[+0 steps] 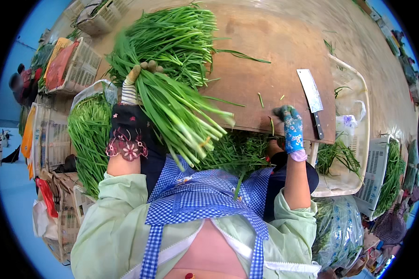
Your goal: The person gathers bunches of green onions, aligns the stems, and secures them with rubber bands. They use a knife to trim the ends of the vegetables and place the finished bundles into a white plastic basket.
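My left hand point(145, 69), in a soiled glove with a striped cuff, grips a bunch of what look like garlic chives point(181, 115). The pale cut ends slant down to the right over my lap. Behind it, a large pile of the same greens point(181, 38) covers the left part of the wooden tabletop point(255, 38). At the table's front edge is my right hand point(290, 127), in a blue flowered glove. Its fingers point down and are blurred, so their grip is unclear. Close by lie short stalk scraps point(261, 100). A cleaver point(310, 94) rests to its right, handle toward me.
Loose leaves point(234, 150) are heaped below the table edge, above my checked apron point(199, 198). On the left stands a plastic-lined container of chives point(89, 129). A white plastic tub point(342, 188) with leaves adjoins the table's right side. Plastic crates point(85, 66) stand farther left.
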Demonstrator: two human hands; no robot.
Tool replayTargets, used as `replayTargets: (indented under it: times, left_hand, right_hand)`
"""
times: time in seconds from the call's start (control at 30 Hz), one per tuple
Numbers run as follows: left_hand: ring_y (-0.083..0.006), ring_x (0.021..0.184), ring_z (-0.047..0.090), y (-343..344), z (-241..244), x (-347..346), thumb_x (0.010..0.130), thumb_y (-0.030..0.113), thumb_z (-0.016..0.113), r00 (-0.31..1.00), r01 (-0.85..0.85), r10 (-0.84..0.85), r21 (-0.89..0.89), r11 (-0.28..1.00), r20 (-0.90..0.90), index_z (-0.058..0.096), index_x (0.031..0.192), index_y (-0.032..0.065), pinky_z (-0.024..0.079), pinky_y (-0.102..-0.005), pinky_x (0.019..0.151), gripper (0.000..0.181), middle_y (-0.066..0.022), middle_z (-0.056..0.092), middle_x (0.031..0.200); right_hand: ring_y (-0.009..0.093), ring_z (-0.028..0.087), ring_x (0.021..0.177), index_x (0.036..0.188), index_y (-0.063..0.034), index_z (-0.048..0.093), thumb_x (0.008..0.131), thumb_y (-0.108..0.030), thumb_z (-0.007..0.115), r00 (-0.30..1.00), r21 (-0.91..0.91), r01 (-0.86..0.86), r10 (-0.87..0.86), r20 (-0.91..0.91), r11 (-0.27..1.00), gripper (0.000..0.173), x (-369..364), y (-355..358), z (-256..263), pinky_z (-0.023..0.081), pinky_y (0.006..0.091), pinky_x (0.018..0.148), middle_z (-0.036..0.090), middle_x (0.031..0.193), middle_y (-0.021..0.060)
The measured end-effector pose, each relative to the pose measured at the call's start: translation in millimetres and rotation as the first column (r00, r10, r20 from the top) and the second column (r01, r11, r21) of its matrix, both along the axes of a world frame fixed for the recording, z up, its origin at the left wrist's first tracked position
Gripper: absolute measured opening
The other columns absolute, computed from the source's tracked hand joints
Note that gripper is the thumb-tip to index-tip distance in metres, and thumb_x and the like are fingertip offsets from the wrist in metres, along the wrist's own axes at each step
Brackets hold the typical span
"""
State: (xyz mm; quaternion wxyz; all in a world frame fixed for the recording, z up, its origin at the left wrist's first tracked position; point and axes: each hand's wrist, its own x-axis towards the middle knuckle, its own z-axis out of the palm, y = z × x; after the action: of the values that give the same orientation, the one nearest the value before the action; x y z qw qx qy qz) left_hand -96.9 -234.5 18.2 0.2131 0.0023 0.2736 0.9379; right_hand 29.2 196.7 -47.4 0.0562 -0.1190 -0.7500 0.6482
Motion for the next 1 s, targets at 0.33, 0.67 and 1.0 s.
replayTargets:
  times: [0.33,0.67,1.0]
  left_hand:
    - [-0.0233,0.103,0.053,7,20,1,0.080,0.027,0.068,0.990,-0.112,0.109,-0.029,0.993,-0.087,0.065,0.090,0.0104,0.045,-0.0446,0.092,0.020,-0.0019,0.063,0.100]
    - [-0.0220,0.104,0.052,11,6,-5,0.084,0.027,0.063,0.963,0.099,-0.088,0.029,0.995,-0.254,0.063,0.095,0.0127,0.039,-0.0451,0.098,0.018,0.0014,0.058,0.107]
    - [-0.0210,0.101,0.052,-2,-4,0,0.085,0.034,0.061,0.910,0.172,-0.073,0.212,0.962,-0.409,0.058,0.093,0.0141,0.041,-0.0404,0.093,0.022,0.0000,0.055,0.099]
  right_hand:
    - [0.030,0.060,0.094,0.106,-0.0090,0.062,0.078,-0.026,0.066,0.819,0.410,-0.551,0.565,0.099,0.727,0.034,54,-95,57,0.047,0.0367,0.081,0.063,0.101,0.0139]
    - [0.015,0.057,0.093,0.113,0.0021,0.055,0.079,-0.003,0.064,0.935,-0.471,-0.345,0.343,-0.092,0.812,0.036,17,-166,65,0.047,0.0294,0.083,0.060,0.106,0.0099]
    - [0.011,0.054,0.093,0.112,0.0009,0.057,0.083,-0.007,0.061,0.927,-0.434,-0.306,0.369,0.067,0.848,0.031,22,-120,60,0.042,0.0254,0.084,0.061,0.103,0.0059]
